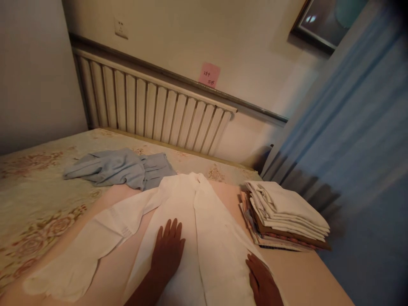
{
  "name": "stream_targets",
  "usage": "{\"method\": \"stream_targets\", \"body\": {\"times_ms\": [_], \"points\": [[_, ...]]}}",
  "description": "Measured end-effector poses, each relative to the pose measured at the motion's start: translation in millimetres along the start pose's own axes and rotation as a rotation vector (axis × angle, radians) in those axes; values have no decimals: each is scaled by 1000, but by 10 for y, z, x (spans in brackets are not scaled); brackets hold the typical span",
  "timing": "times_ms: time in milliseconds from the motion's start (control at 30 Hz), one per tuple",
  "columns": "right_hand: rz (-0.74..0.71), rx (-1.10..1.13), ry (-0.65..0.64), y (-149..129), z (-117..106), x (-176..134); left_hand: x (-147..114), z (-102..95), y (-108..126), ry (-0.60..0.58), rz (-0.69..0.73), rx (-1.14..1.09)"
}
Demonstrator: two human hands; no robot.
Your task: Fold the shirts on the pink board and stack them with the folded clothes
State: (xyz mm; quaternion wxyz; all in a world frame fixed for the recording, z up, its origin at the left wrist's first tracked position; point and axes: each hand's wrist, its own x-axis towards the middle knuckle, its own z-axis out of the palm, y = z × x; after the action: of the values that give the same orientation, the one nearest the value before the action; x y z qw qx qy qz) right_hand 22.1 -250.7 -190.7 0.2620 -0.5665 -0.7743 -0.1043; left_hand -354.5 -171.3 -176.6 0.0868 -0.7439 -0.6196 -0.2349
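A white long-sleeved shirt [213,221] lies spread on a pink board or cloth [296,276], its collar pointing away from me. One sleeve [95,238] stretches out to the left. My left hand [168,248] rests flat on the shirt's left front, fingers stretched out. Near the right edge of the shirt lies my right hand [263,278], its fingers extended over the fabric and partly curved; nothing shows in its grasp. The shirt's lower end runs out of the frame.
A crumpled blue-grey garment [117,168] lies beyond the sleeve on the flowered bedcover [47,225]. To the right stands a stack of folded clothes [287,212] beside a blue curtain [360,148]. A radiator [153,106] lines the wall behind, under a pink note [209,75].
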Motion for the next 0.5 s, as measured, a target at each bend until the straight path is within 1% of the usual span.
{"method": "stream_targets", "body": {"times_ms": [100,167,200,300,367,433,500], "points": [[142,40,-13,-102,-63,195,1,-22,10,-21,-11,-21],[242,80,-27,-205,-106,478,4,-40,16,-33,-13,-25],[259,101,-46,-270,-121,664,6,-45,17,-37,-15,-24],[171,171,-84,-518,-123,1325,6,-36,18,-42,-27,-18],[97,175,-156,-710,-70,1781,1,-6,16,-37,-32,-15],[-37,124,-261,-898,34,2195,-7,35,13,-35,-38,-14],[-195,6,-356,-1057,183,2544,-17,77,10,-37,-43,-18]]}}
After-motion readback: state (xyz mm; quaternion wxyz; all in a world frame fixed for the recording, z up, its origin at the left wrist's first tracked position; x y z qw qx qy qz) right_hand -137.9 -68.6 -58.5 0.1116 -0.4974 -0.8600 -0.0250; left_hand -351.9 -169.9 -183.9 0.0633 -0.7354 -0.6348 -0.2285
